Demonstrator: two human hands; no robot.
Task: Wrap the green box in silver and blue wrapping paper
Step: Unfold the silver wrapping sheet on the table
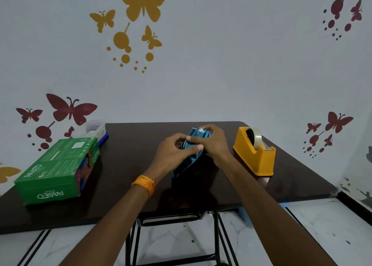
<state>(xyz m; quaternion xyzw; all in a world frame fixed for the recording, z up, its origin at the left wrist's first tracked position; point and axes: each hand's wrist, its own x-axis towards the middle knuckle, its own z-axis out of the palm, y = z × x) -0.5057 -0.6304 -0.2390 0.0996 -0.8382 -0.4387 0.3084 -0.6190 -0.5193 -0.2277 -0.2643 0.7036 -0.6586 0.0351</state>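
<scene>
The folded paper (188,161) is pinched by the left hand (173,151) and right hand (211,142), just beside the tape holder (255,153), likely for opening. The green box (56,169) is left well apart from it, unwrapped.

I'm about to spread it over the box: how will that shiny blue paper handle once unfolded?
Probably floppy: the wrapping paper looks thin and its folded bundle droops below the left hand and right hand gripping it. Its glossy sheen suggests it may slide on the green box. Its sharp pleats hint that creases will stay.
</scene>
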